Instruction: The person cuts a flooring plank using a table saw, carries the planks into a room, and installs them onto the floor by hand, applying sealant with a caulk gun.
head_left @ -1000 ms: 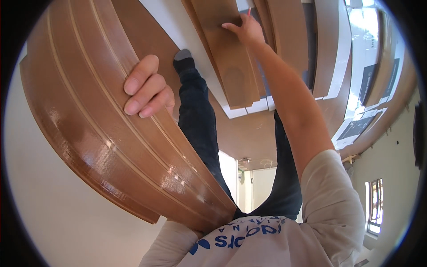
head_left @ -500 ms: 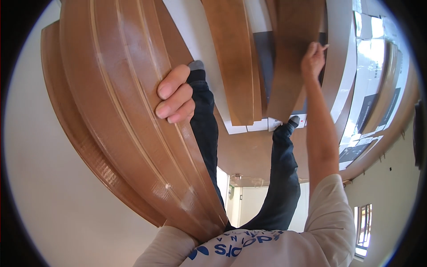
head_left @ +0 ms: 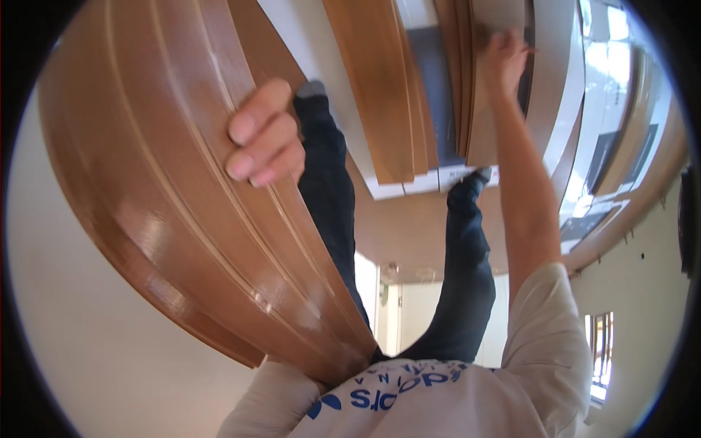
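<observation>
The grooved brown panel [head_left: 168, 168] runs along the person's left side, its edge clasped by the left hand's [head_left: 266, 135] curled fingers (the thumb is hidden). The plain brown board [head_left: 491, 117] at the right hand [head_left: 505, 62] looks paler than half a second ago, and slim board edges [head_left: 463, 80] now show beside it, suggesting it has been shifted among the others; whether those blurred fingers pinch it, I cannot tell.

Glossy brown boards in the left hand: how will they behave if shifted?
The glossy brown boards may be slippery, given their bright reflections. They would probably swing or tip, extending well past the left hand both ways. Stiffness is hard to judge through fisheye bending.
</observation>
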{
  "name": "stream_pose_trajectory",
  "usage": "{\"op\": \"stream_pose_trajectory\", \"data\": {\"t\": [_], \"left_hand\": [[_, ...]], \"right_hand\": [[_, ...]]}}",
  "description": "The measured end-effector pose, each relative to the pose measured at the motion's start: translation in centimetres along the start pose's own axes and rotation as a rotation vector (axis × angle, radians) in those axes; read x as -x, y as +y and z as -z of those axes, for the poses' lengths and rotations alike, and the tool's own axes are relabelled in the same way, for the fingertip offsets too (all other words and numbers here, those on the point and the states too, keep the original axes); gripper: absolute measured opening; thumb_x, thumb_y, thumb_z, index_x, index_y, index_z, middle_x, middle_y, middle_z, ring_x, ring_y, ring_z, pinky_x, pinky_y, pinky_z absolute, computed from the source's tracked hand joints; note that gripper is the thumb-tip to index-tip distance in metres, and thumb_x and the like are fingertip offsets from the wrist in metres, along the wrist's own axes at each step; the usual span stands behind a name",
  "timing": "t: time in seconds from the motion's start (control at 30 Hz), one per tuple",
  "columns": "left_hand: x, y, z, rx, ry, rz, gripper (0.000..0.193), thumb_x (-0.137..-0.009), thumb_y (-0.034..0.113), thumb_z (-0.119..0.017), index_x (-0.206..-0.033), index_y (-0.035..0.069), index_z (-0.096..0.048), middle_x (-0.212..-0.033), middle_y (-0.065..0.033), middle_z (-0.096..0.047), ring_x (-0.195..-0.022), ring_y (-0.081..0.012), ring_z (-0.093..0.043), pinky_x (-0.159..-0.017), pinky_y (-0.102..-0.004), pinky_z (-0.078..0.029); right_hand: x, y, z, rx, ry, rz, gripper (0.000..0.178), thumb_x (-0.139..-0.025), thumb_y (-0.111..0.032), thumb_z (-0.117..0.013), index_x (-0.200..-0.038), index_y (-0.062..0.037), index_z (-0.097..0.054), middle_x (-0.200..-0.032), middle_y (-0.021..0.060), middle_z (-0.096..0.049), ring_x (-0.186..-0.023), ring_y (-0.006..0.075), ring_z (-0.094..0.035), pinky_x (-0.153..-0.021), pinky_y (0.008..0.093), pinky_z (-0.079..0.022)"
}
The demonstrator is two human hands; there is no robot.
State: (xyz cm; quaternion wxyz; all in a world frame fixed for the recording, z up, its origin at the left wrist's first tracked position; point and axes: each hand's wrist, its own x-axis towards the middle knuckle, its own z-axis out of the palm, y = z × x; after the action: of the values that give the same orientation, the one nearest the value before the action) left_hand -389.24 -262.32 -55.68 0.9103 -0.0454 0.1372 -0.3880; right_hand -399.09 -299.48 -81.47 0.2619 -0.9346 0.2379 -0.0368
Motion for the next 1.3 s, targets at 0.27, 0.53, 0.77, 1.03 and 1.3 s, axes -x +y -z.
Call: {"op": "stream_pose_trajectory", "data": {"t": [0.27, 0.53, 0.77, 1.03, 1.3], "left_hand": [[-0.8, -0.4, 0.0, 0.003, -0.048, 0.006, 0.027, -0.107, 0.021, -0.050, -0.114, -0.003, -0.058, -0.102, -0.0106, -0.054, -0.086, -0.0202, -0.066, -0.075, -0.0314, -0.056], [-0.2, -0.7, 0.0, 0.014, -0.020, -0.039, 0.028, -0.107, 0.023, -0.050, -0.115, -0.003, -0.058, -0.103, -0.0103, -0.053, -0.087, -0.0199, -0.065, -0.077, -0.0310, -0.055], [-0.6, -1.2, -1.1, 0.015, 0.046, 0.005, 0.029, -0.107, 0.023, -0.050, -0.116, -0.003, -0.058, -0.104, -0.0100, -0.053, -0.088, -0.0194, -0.064, -0.078, -0.0306, -0.055], [-0.8, -2.9, -0.1, -0.046, 0.116, -0.069, 0.026, -0.106, 0.017, -0.049, -0.115, -0.005, -0.058, -0.104, -0.0098, -0.053, -0.086, -0.0177, -0.065, -0.074, -0.0292, -0.055], [-0.5, -4.1, -0.2, 0.022, 0.119, -0.010, 0.028, -0.108, 0.020, -0.045, -0.114, -0.005, -0.057, -0.100, -0.0102, -0.053, -0.083, -0.0192, -0.064, -0.073, -0.0308, -0.053]], "right_hand": [[11.7, -12.1, -4.3, 0.006, -0.498, -0.270, 0.073, -0.081, -0.035, -0.083, -0.133, 0.0019, -0.048, -0.127, 0.0267, -0.055, -0.117, 0.0429, -0.054, -0.098, 0.0469, -0.049], [11.4, -14.0, -5.1, 0.034, -0.518, -0.374, 0.079, -0.078, -0.031, -0.087, -0.138, 0.0024, -0.046, -0.132, 0.0263, -0.054, -0.123, 0.0417, -0.051, -0.105, 0.0444, -0.045], [11.5, -11.9, -4.9, -0.199, -0.529, -0.448, 0.070, -0.078, -0.028, -0.086, -0.133, -0.0010, -0.053, -0.122, 0.0251, -0.063, -0.115, 0.0397, -0.059, -0.095, 0.0453, -0.051], [19.5, -18.4, -5.1, -0.351, -0.491, -0.382, 0.024, -0.081, -0.013, -0.075, -0.097, -0.0034, -0.060, -0.109, 0.0226, -0.059, -0.108, 0.0436, -0.055, -0.090, 0.0505, -0.049], [24.7, -21.8, -1.6, -0.502, -0.569, -0.593, 0.022, -0.090, -0.021, -0.072, -0.100, -0.0034, -0.064, -0.107, 0.0208, -0.060, -0.092, 0.0433, -0.063, -0.080, 0.0495, -0.052]]}}
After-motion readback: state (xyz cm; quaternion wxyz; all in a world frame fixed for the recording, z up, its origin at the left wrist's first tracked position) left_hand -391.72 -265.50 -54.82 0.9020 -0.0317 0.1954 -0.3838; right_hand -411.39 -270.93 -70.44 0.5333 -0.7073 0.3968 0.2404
